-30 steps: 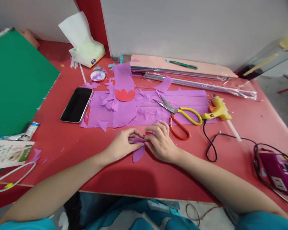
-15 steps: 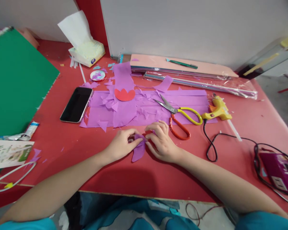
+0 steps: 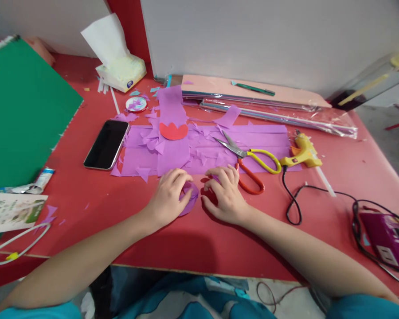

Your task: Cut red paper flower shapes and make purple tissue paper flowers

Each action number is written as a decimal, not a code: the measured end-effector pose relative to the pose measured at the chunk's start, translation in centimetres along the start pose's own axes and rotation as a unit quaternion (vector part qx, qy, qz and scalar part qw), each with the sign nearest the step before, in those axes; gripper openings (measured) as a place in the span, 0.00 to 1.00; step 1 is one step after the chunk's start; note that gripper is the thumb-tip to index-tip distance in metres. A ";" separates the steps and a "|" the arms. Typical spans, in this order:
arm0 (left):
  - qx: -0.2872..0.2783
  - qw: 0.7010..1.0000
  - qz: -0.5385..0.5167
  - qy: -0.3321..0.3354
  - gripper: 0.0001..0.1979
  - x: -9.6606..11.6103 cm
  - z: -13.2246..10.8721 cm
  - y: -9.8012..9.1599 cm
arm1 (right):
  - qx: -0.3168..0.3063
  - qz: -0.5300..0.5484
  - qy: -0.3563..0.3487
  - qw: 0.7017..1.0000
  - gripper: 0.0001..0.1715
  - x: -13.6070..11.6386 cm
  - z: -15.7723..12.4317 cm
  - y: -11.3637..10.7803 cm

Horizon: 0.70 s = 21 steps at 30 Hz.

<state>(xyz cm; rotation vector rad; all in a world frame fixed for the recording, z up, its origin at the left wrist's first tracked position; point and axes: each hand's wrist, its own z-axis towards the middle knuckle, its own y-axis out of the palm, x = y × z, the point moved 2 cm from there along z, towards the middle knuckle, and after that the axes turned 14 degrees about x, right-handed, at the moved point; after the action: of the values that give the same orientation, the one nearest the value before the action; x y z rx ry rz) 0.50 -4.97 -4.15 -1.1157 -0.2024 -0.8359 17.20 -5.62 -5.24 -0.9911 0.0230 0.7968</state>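
Observation:
My left hand [image 3: 169, 198] is closed on a small purple paper piece [image 3: 191, 204], its thumb and fingers pinching it just above the red table. The paper looks curved, and part of it is hidden by the fingers. A short gap separates it from my right hand [image 3: 226, 197], which rests on the table with fingers curled but apart. A bit of purple [image 3: 216, 178] shows behind the right fingers; whether they touch it I cannot tell. Scissors [image 3: 242, 153] with one yellow and one red handle lie partly spread just beyond my right hand. A red scalloped paper piece [image 3: 173, 131] lies further back.
Purple sheets [image 3: 142, 155] and scraps spread across the middle. A phone [image 3: 107, 145] lies left, a tissue box [image 3: 123, 73] behind it. At right are a yellow glue gun [image 3: 304, 152], its black cord and a purple power box [image 3: 384, 235]. Paper stacks [image 3: 216, 88] line the back.
My hands have moved apart. The purple piece has gone slightly left with my left hand and turned or curled; my right fingers no longer meet it.

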 end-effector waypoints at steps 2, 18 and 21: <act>0.005 0.999 0.017 0.035 0.05 0.2 0.1 -0.3 | 0.001 -0.003 -0.015 1.000 0.05 -0.1 -0.1 -0.1; -0.078 0.994 0.045 0.058 0.06 0.0 -0.3 0.5 | -0.009 -0.047 -0.032 0.998 0.07 -0.8 -0.2 0.5; -0.079 0.995 0.041 0.055 0.06 0.0 -0.3 0.5 | -0.014 -0.042 -0.026 0.999 0.05 -0.8 -0.2 0.5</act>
<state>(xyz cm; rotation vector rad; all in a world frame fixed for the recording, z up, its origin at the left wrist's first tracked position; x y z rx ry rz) 0.78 -5.12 -4.60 -1.2133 0.0008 -0.8487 16.34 -6.10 -5.41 -0.9921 -0.0739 0.7479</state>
